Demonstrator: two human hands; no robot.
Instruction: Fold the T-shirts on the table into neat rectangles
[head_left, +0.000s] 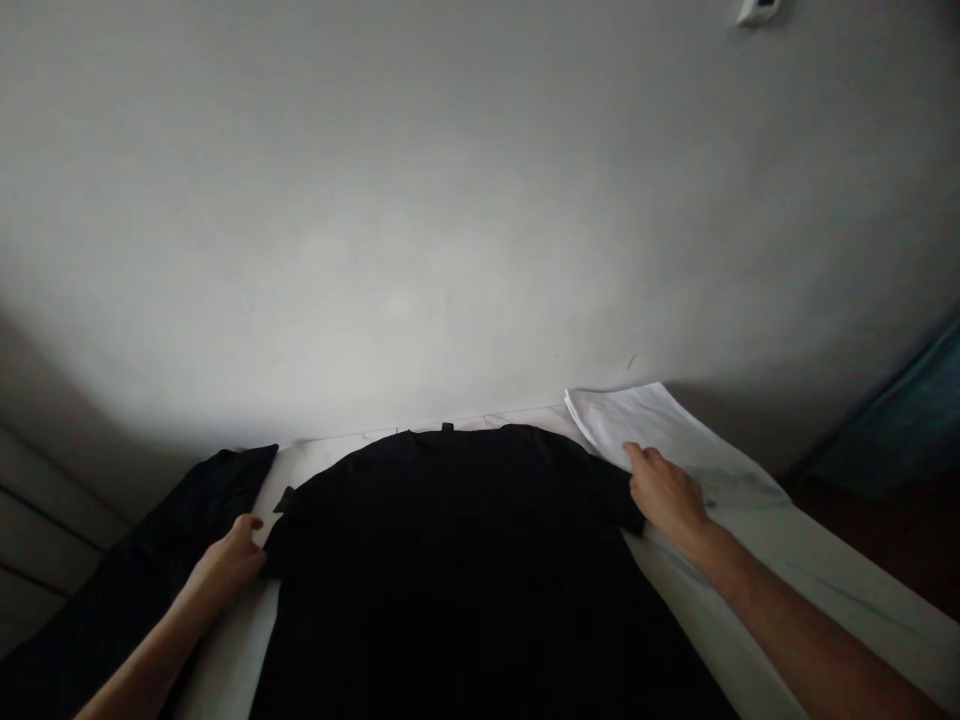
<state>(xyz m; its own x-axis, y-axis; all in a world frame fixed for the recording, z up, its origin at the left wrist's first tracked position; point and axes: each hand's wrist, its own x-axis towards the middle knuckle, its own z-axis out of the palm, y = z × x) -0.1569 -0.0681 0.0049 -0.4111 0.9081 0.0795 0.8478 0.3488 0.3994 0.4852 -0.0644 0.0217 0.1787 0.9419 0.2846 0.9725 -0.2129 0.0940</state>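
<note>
A black T-shirt lies spread out on a white tabletop, its collar end toward the wall and a small tag standing up at the neck. My left hand is closed at the edge of the left sleeve, with the fingertips partly hidden. On the other side, my right hand pinches the right sleeve's outer edge between thumb and fingers. The shirt's lower part runs out of view at the bottom.
Dark folded cloth lies along the table's left side. A white folded cloth or sheet stack rests at the back right. Behind the table rises a pale wall; bluish fabric hangs at the far right.
</note>
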